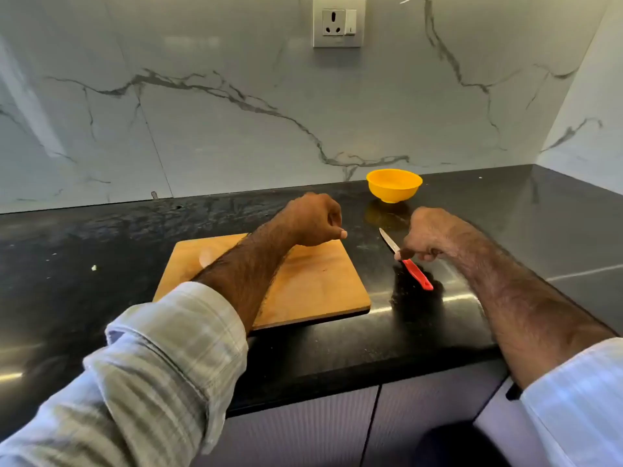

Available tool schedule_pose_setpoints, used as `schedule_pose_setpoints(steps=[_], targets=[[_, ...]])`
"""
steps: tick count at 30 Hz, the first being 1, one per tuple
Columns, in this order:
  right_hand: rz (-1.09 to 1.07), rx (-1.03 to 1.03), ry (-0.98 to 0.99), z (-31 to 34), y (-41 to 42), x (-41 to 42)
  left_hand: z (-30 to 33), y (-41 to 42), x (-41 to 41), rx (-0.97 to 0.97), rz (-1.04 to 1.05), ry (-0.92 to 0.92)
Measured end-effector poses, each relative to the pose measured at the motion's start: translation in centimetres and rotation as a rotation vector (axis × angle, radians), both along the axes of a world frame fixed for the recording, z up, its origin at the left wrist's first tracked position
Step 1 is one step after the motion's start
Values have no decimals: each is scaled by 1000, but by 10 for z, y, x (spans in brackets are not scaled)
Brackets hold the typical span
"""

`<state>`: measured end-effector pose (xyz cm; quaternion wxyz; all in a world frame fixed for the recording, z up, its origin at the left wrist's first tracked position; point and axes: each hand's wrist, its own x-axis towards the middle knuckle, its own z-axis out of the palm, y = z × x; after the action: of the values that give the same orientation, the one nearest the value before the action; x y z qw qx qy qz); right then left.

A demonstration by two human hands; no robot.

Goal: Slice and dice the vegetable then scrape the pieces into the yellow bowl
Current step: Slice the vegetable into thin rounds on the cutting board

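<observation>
A wooden cutting board [313,288] lies on the black counter, and no vegetable shows on it. My left hand [315,219] hovers over the board's far right corner with its fingers curled in; nothing is visible in it. To the right of the board, my right hand [426,235] grips a red-handled knife [416,274] where the handle meets the blade. The blade points away to the left and the handle end rests near the counter. The yellow bowl [393,184] stands behind both hands near the wall and looks empty.
The black counter [101,237] runs along a marble wall and turns a corner at the far right. A wall socket [338,21] sits high above. A small pale crumb [93,267] lies left of the board. The counter's front edge is close to me.
</observation>
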<state>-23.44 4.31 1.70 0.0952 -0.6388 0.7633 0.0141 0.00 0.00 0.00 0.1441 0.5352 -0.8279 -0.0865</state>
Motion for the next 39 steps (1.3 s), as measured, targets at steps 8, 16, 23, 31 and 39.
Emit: schedule_pose_setpoints(steps=[8,16,23,31,39], targets=[[-60,89,-157,-6,-2,10,10,12,40,23,112,-11],[112,-223,-214,2,-11,80,31,34,124,-76,305,-91],[220,-285,-377,-18,-16,146,17,50,141,20,311,-231],[263,-308,-405,-35,-5,138,12,31,138,145,82,-73],[263,-299,-400,-44,-4,145,6,30,131,215,32,-15]])
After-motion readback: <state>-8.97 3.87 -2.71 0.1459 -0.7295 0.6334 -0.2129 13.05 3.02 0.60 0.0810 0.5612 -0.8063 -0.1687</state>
